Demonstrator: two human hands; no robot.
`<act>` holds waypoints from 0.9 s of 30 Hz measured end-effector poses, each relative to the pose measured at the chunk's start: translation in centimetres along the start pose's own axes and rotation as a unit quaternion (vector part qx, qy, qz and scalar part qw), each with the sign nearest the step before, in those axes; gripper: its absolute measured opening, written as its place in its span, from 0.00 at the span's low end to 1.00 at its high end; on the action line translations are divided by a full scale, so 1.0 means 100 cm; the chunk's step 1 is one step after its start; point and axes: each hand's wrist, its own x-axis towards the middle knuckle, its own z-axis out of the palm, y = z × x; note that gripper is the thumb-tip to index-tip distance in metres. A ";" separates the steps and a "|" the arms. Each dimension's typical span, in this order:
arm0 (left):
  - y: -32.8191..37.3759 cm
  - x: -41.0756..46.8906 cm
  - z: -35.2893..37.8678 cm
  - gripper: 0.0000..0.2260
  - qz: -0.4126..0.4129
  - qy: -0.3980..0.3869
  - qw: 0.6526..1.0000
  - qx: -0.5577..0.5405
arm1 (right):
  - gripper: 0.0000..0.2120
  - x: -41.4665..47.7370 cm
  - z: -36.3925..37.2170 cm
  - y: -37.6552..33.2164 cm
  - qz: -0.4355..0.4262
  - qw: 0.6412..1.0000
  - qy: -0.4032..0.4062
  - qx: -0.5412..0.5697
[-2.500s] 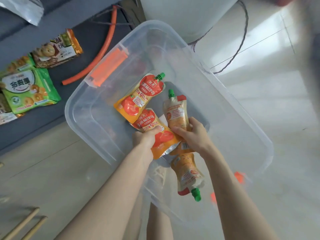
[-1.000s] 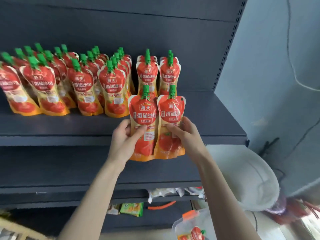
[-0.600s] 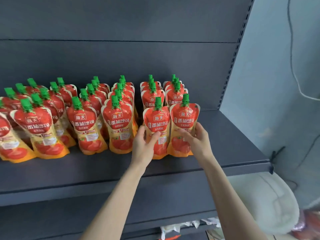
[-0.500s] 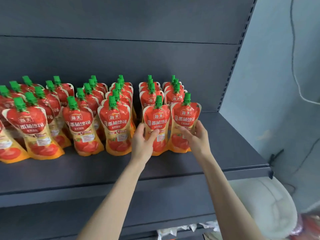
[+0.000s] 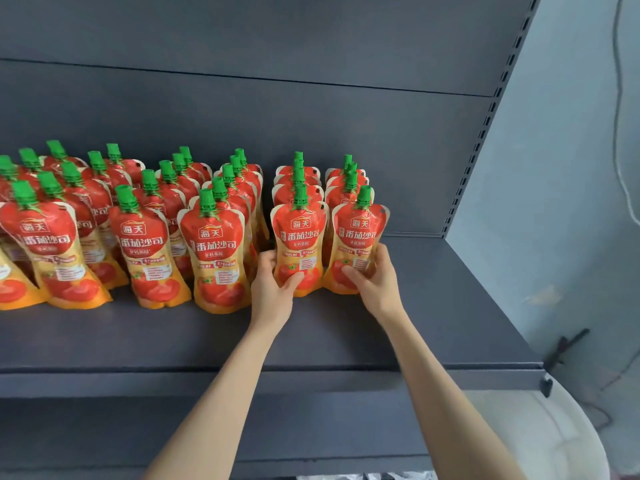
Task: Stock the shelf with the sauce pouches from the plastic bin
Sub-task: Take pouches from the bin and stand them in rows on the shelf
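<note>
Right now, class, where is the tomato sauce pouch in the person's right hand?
Head view: the tomato sauce pouch stands fronting the rightmost row on the grey shelf, beside the twin pouch the left hand grips.

The left edge cuts off the outermost pouch [image 5: 8, 289], and the rear pouches [image 5: 282, 192] show little but green caps [image 5: 298, 157]. Fingertips of the left hand [image 5: 272, 292] and right hand [image 5: 375, 282] lie hidden behind 2 front pouches [image 5: 299, 237], whose small print is blurred. A white object [image 5: 554, 445] runs off the bottom edge.
</note>
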 end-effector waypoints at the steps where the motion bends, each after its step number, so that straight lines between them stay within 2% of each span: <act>1: 0.000 0.001 -0.001 0.17 0.006 0.004 1.000 0.010 | 0.19 0.003 0.002 0.001 -0.001 1.000 0.007 0.000; 7: -0.004 0.007 -0.002 0.17 0.008 0.012 0.999 0.049 | 0.18 0.009 0.009 0.007 -0.013 0.999 0.005 -0.042; 15: -0.003 0.012 -0.004 0.20 -0.020 -0.025 0.998 0.056 | 0.21 0.016 0.014 0.008 -0.003 0.998 0.012 -0.069; 22: 0.003 0.008 -0.002 0.21 -0.038 -0.039 0.997 0.063 | 0.24 0.020 0.020 0.020 0.003 0.989 0.017 -0.147; 27: 0.008 0.006 0.001 0.24 -0.024 -0.018 0.998 0.060 | 0.26 0.015 0.020 0.014 0.009 0.992 0.022 -0.121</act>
